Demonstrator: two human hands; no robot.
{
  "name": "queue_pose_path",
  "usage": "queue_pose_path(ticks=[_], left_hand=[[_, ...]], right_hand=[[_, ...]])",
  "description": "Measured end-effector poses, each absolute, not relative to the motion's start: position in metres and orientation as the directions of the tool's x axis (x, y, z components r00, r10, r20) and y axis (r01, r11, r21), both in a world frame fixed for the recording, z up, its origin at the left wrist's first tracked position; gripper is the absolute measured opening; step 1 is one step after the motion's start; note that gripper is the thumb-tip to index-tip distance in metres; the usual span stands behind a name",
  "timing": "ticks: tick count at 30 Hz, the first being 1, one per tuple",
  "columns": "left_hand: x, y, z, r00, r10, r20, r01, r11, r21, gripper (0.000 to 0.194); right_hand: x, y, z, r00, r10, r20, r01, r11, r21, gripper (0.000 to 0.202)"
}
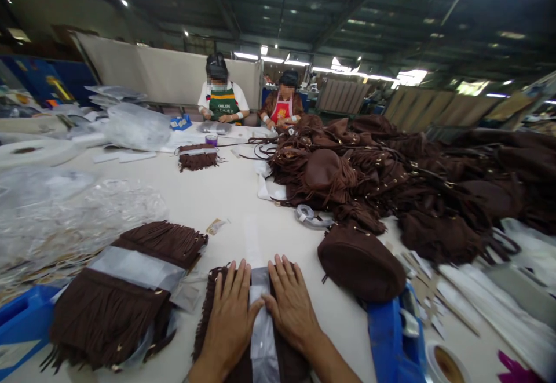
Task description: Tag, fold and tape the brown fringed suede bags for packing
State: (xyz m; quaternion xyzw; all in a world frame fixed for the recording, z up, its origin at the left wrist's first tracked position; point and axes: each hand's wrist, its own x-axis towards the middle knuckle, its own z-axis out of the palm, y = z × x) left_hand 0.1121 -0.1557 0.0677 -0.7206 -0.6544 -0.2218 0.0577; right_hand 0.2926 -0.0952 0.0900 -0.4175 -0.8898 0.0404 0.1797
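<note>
Both hands lie flat on a dark brown fringed bag at the table's near edge, a grey plastic strip running lengthwise down its middle. My left hand presses on the left of the strip, fingers stretched out. On the other side rests my right hand, fingers also extended, its thumb near the left thumb over the strip. Left of my hands lies another brown fringed bag with a clear plastic band across it. A rounded brown bag sits to the right.
A large heap of brown bags covers the right side. Clear plastic bags pile up on the left. Blue tape dispensers stand on both sides. Farther back lies a small wrapped bag; two people work across the table.
</note>
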Motion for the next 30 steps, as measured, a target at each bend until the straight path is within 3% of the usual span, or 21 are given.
queue_pose_path(ticks=[6, 14, 21, 26, 30], left_hand=[[0.101, -0.138, 0.048, 0.064, 0.951, 0.303, 0.984, -0.111, 0.138, 0.078], [0.099, -0.14, 0.036, 0.07, 0.931, 0.357, 0.986, -0.118, 0.115, 0.066], [0.099, -0.108, 0.072, 0.16, 0.945, 0.284, 0.944, -0.23, 0.235, 0.059], [0.103, -0.087, 0.084, 0.262, 0.944, 0.201, 0.91, -0.311, 0.274, 0.034], [0.097, -0.086, 0.085, 0.247, 0.957, 0.154, 0.918, -0.282, 0.278, 0.031]], right_hand=[[0.292, -0.08, 0.067, -0.57, 0.781, 0.256, 0.753, 0.621, -0.219, 0.068], [0.295, -0.083, 0.06, -0.559, 0.779, 0.284, 0.768, 0.616, -0.176, 0.065], [0.3, -0.087, 0.057, -0.533, 0.759, 0.374, 0.749, 0.629, -0.208, 0.052], [0.299, -0.088, 0.057, -0.496, 0.78, 0.381, 0.76, 0.603, -0.243, 0.047], [0.299, -0.086, 0.054, -0.503, 0.787, 0.357, 0.765, 0.598, -0.24, 0.048]])
